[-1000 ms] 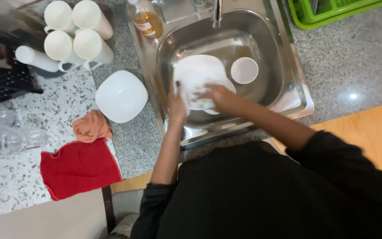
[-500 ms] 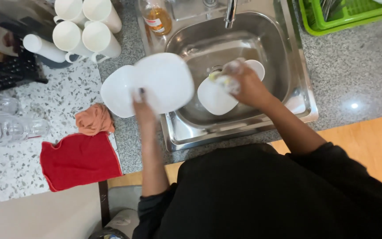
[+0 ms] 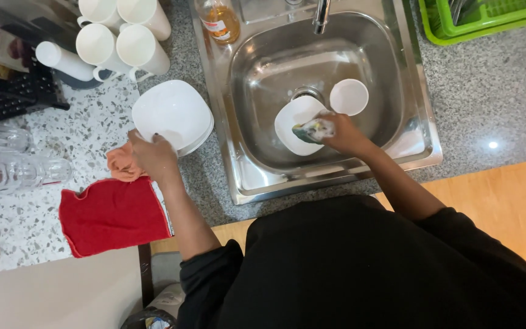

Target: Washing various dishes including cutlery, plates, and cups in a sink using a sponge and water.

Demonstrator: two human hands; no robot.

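left hand [image 3: 151,153]: fingers curled on the near rim of the white plate stack [image 3: 171,116], on the table left of the sink [image 3: 238,176].
right hand [image 3: 342,133]: closed round a soapy sponge [image 3: 313,130], pressed on the plate in the basin [image 3: 296,119].
stacking: best squared before the rim is released.
scrubbing: plate best kept flat.

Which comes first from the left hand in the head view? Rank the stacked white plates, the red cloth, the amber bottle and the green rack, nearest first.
1. Stacked white plates: on the counter, touching the left hand.
2. Red cloth: just below the hand, on the speckled counter.
3. Amber bottle: at the sink's upper left corner.
4. Green rack: far upper right.
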